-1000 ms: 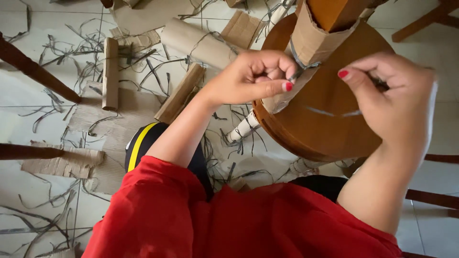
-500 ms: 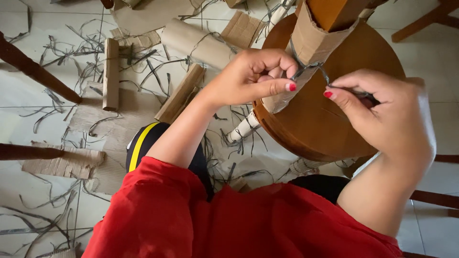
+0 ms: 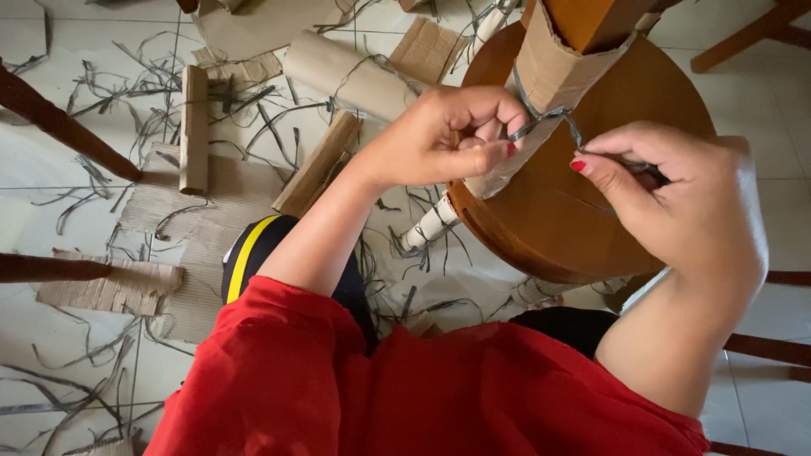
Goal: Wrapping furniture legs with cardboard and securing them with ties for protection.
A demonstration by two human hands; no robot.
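Wrap: corrugated cardboard sleeve (image 3: pixel 541 80) around wooden leg (image 3: pixel 596 21)
Strap (image 3: pixel 549 114): thin, grey, flat
Left hand (image 3: pixel 443 139): closed, strap pinched against sleeve
Right hand (image 3: pixel 676 203): closed, strap end pulled, just beside sleeve

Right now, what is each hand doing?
Left hand: closed, pinching the grey strap against the cardboard wrap.
Right hand: closed, pulling the strap's end.

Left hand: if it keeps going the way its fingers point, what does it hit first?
The left hand points right, toward the cardboard-wrapped wooden leg. Its fingertips already pinch the grey strap against that wrap, so it would likely meet the cardboard first, though depth is unclear.
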